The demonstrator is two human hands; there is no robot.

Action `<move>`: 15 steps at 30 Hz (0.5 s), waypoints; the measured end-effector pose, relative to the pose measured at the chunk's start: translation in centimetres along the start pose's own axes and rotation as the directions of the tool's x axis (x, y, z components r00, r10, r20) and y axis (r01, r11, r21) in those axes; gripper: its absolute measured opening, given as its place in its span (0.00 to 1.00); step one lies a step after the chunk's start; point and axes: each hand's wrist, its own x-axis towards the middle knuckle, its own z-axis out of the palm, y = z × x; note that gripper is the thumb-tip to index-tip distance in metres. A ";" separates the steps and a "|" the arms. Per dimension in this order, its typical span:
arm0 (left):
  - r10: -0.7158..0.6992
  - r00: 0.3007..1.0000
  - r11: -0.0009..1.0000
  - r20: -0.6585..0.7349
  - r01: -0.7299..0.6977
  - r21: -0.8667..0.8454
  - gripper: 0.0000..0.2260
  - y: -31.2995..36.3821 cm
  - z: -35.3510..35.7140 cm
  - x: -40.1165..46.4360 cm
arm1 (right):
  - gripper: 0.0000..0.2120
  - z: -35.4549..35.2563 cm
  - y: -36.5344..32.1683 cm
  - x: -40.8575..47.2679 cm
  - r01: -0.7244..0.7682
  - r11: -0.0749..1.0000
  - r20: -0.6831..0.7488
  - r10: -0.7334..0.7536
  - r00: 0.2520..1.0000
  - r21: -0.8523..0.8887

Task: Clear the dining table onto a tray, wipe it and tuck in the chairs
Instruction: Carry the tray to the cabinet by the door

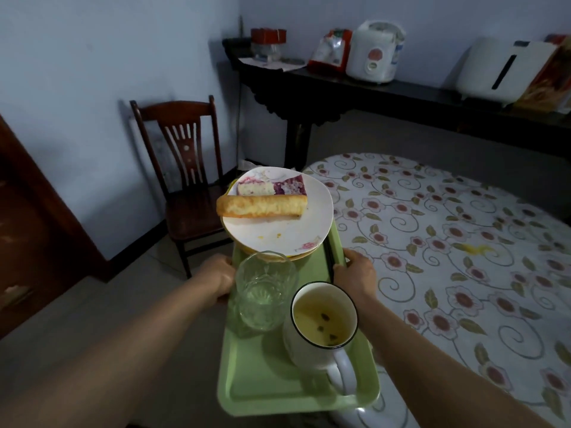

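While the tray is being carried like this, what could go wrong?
1. The mug is nearly full of tea, so a tilt could slosh it over the green tray.
2. The top plate sits on a stack and overhangs the tray's far end; the bread stick pokes past its rim and might slide off.
3. The glass stands loose between the left hand and right hand and could tip.

Pale blue walls (92, 57) meet in a dim corner. A dark wooden chair (185, 180) stands against the left wall on a grey tiled floor (77, 319). A long dark sideboard (355, 91) along the far wall carries a white rice cooker (375, 52), a red-lidded jar (268, 41) and a red bag (329, 50)
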 end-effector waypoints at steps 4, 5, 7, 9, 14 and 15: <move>-0.030 0.999 0.996 -0.045 0.026 -0.082 0.06 -0.4 -1.2 -2.3 | 0.18 -0.2 -1.3 -0.6 0.075 0.997 0.071 -0.074 0.995 -0.005; -0.044 0.997 0.994 -0.061 0.038 -0.101 0.05 -0.6 -1.4 -2.9 | 0.19 -0.2 -1.6 -0.7 0.092 0.996 0.091 -0.090 0.992 -0.018; -0.063 0.992 0.992 -0.105 0.050 -0.117 0.06 -1.1 -1.9 -4.2 | 0.20 -0.1 -2.2 -1.1 0.131 0.991 0.135 -0.125 0.983 -0.037; -0.083 0.987 0.989 -0.137 0.064 -0.136 0.05 -1.6 -2.5 -5.6 | 0.19 0.0 -2.7 -1.6 0.170 0.985 0.179 -0.160 0.971 -0.036; -0.129 0.957 0.975 -0.262 0.075 -0.208 0.07 -2.9 -4.0 -9.2 | 0.19 0.8 -4.2 -3.5 0.273 0.960 0.275 -0.249 0.929 -0.054; -0.131 0.950 0.969 -0.285 0.062 -0.238 0.11 -3.3 -4.3 -10.1 | 0.19 1.1 -4.6 -4.0 0.290 0.955 0.298 -0.261 0.918 -0.058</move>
